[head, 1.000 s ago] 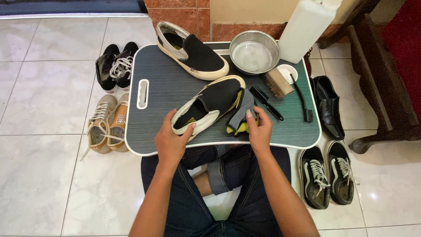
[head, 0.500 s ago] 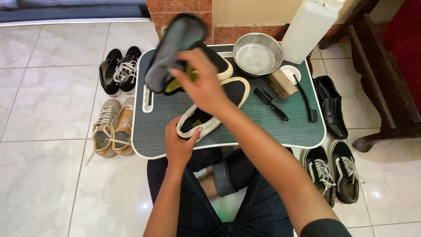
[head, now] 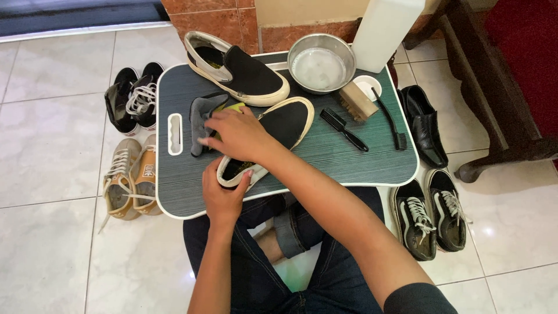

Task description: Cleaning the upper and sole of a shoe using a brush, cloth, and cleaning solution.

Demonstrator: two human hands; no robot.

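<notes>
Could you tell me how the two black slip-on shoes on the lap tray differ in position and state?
The near slip-on shoe lies under both hands: the left hand grips its heel and the right hand presses a grey cloth beside it. The far slip-on shoe lies untouched at the tray's back edge. Both are black with cream soles.

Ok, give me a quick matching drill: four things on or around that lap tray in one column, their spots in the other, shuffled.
Things:
1. round steel bowl
2. grey cloth with green side
3. tan lace-up sneakers
4. black bristle brush

Places:
A. on the floor left of the dark striped tray
B. under the right hand
C. tray's far edge
D. on the tray, right of the near black slip-on shoe

Pairs: 1-C, 2-B, 3-A, 4-D
</notes>
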